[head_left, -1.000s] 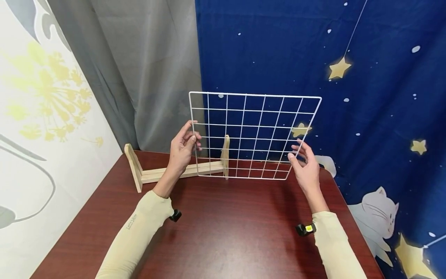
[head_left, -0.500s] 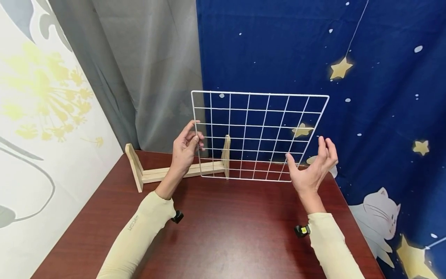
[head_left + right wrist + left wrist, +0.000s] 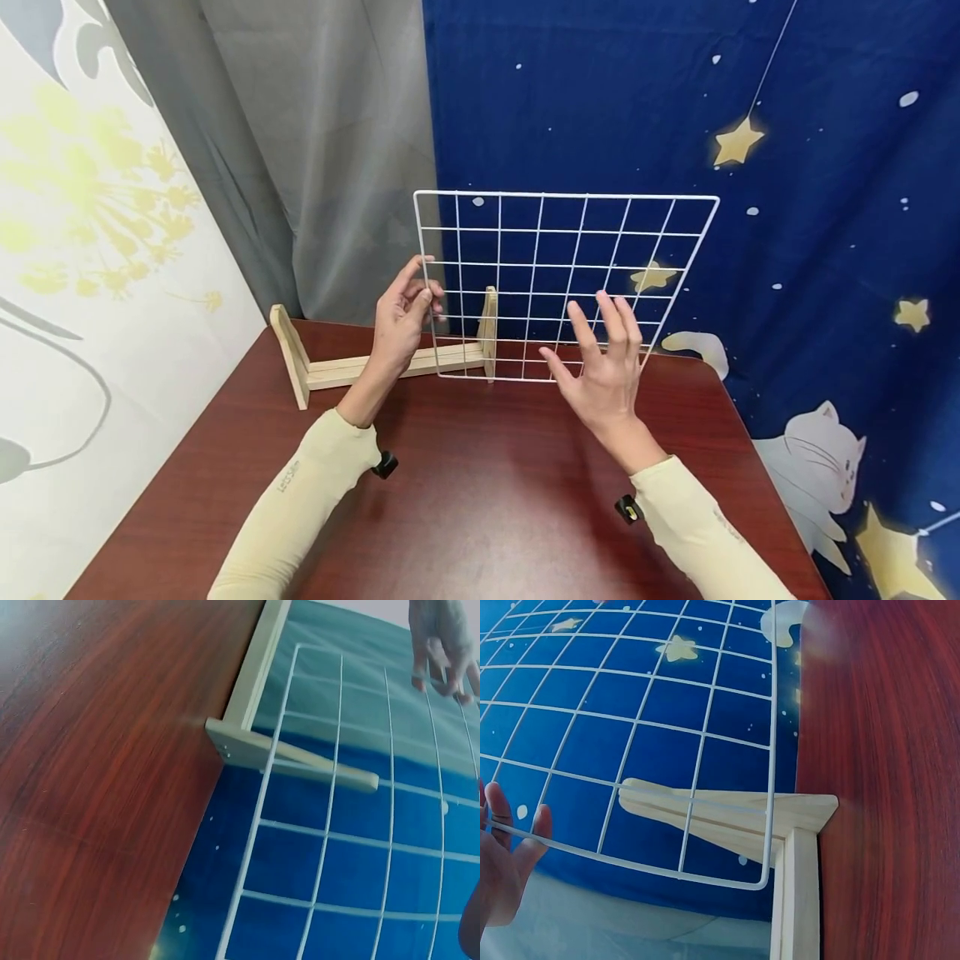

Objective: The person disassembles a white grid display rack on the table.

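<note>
A white wire grid panel (image 3: 542,231) is held up above the table, tilted, its lower edge nearer the tabletop. My left hand (image 3: 401,321) pinches its left side wire between thumb and fingers; the left wrist view shows that hand (image 3: 506,862) at the panel's edge. My right hand (image 3: 603,367) is in front of the panel's lower right part with fingers spread and straight. Whether it touches the wires I cannot tell. Behind the panel's lower left stands a wooden rack (image 3: 333,372) with two upright end pieces joined by a bar.
The dark red wooden table (image 3: 480,500) reaches back to a grey curtain (image 3: 352,167) and a blue star-patterned curtain (image 3: 600,100). A white patterned wall (image 3: 112,350) borders the left side.
My right hand has let go of the panel's right side and moved left in front of the mesh, fingers spread. The left hand keeps its hold, and the panel has shifted slightly right.
</note>
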The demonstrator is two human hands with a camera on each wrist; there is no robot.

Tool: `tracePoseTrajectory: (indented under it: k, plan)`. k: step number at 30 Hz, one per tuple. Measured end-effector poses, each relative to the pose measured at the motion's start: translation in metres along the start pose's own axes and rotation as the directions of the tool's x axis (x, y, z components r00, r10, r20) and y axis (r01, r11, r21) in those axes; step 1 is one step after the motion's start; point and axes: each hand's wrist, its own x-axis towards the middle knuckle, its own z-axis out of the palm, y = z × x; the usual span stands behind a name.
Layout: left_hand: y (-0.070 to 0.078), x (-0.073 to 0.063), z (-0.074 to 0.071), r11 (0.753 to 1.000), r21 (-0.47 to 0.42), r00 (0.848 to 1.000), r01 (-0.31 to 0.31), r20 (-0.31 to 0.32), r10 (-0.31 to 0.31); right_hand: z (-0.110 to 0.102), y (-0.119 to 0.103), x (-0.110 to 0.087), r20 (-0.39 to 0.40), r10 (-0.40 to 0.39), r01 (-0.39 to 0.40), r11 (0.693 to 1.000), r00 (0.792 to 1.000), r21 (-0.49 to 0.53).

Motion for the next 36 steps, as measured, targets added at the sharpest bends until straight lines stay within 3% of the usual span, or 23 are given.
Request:
tracePoseTrajectory:
  k: [5, 10, 18, 29, 36]
  plan:
    - [0.003, 0.0, 0.003, 1.0, 0.008, 1.0, -0.015, -0.01, 0.015, 0.007, -0.011, 0.009, 0.128, 0.02, -0.015, 0.999, 0.992, -0.035]
    - [0.006, -0.002, 0.007, 0.998, 0.054, 0.999, -0.036, -0.003, 0.036, 0.012, -0.018, 0.015, 0.182, 0.045, -0.03, 0.996, 0.982, -0.083]
    - [0.007, -0.003, 0.013, 0.998, 0.042, 0.999, -0.04, -0.011, 0.04, 0.018, -0.022, 0.021, 0.181, 0.082, -0.061, 0.991, 0.98, -0.119]
    - [0.008, -0.008, 0.017, 0.999, 0.033, 0.999, -0.04, -0.002, 0.04, 0.022, -0.026, 0.026, 0.145, 0.157, -0.146, 0.986, 0.977, -0.08]
    - [0.009, -0.011, 0.017, 0.999, 0.042, 1.0, -0.029, -0.012, 0.029, 0.024, -0.028, 0.026, 0.148, 0.163, -0.151, 0.984, 0.975, -0.09]
